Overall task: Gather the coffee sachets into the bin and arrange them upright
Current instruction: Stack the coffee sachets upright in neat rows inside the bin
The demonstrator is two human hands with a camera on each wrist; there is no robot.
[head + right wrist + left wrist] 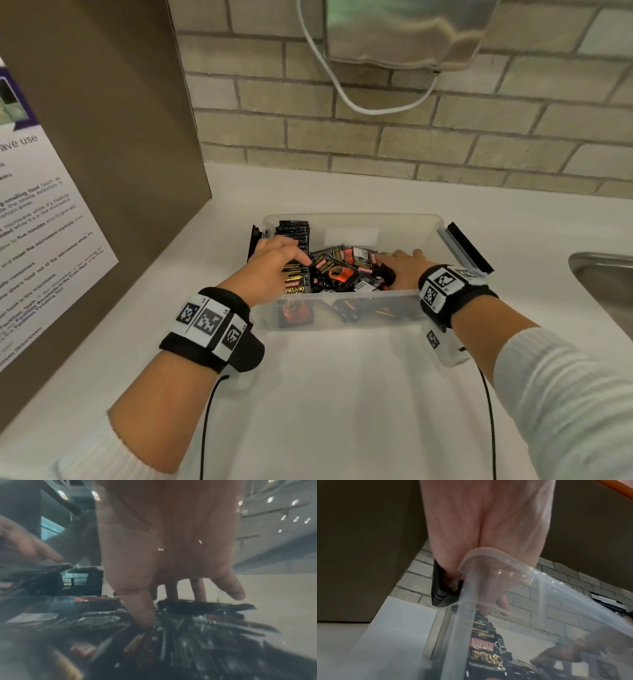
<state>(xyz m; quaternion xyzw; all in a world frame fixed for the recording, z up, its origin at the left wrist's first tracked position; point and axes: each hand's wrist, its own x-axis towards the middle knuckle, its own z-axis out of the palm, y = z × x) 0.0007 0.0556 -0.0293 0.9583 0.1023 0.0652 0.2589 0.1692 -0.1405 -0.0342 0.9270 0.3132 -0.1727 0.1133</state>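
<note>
Black foil coffee sachets (337, 275) heaped loose inside clear plastic bin (342, 310) on white counter (342, 394), more standing upright in a row (294, 233) at its left end. Left hand (274, 255) over that row, fingers loosely spread, fingertips touching sachets; right hand (404, 265) spread, pressing the heap at the bin's right. Behind the bin, beige brick wall (376, 137).

White bench (342, 394) runs to back wall. Pale brick wall (376, 137) with grey mortar lines behind. Metal dispenser (404, 31) mounted high on brick; white cable (342, 92) loops beneath it. Brown cabinet side panel (113, 120) stands at left, printed notice (41, 222) stuck on its face. Steel sink rim (603, 270) at right edge. Even indoor light.
</note>
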